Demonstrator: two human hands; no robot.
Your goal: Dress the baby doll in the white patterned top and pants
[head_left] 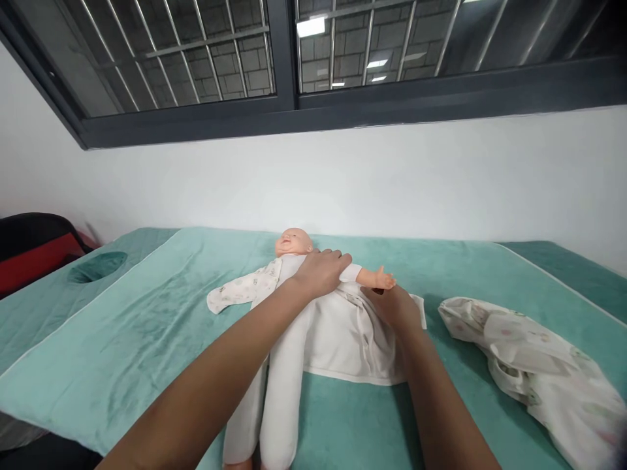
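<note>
We see a baby doll (294, 245) lying on its back on a teal towel (147, 326) that covers a padded table. Our left hand (321, 269) rests flat on the doll's chest, while our right hand (392, 305) lies just under its bare outstretched arm, touching the open white garment (343, 339) spread beneath the doll. A crumpled printed cloth (539, 365) lies well apart at the right. Barred windows (196, 52) run above the white wall.
</note>
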